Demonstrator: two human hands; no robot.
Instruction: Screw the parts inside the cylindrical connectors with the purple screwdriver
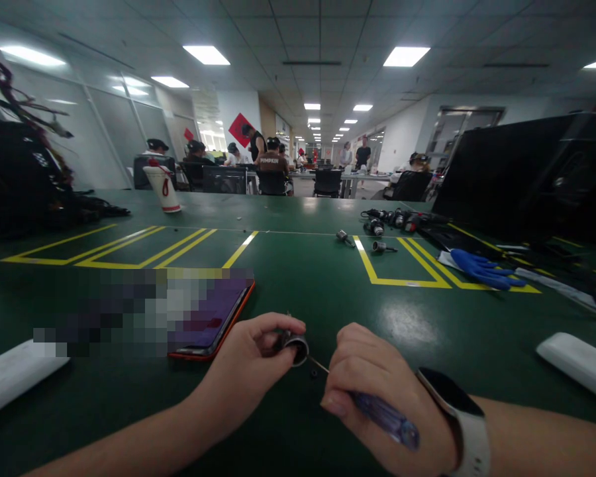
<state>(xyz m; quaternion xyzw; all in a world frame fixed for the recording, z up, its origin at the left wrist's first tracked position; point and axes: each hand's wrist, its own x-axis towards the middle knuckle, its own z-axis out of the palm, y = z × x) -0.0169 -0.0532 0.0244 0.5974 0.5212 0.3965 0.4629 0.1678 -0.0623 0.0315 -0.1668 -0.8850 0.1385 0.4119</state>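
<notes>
My left hand (251, 361) pinches a small metal cylindrical part (295, 347) between thumb and fingers, just above the green table (318, 278). My right hand (377, 391), with a white smartwatch (457, 411) on the wrist, is closed around a screwdriver with a translucent purple handle (385, 416). Its thin shaft (318, 364) points up-left into the open end of the part. A tiny dark piece (314, 373) lies on the table under the shaft.
A phone in an orange case (217, 317) lies left of my hands. White bars lie at far left (14, 374) and far right (579, 364). Blue gloves (481, 268), small metal parts (382, 247), a white cup (163, 187) and dark monitors (516, 172) stand farther back. Several people sit beyond.
</notes>
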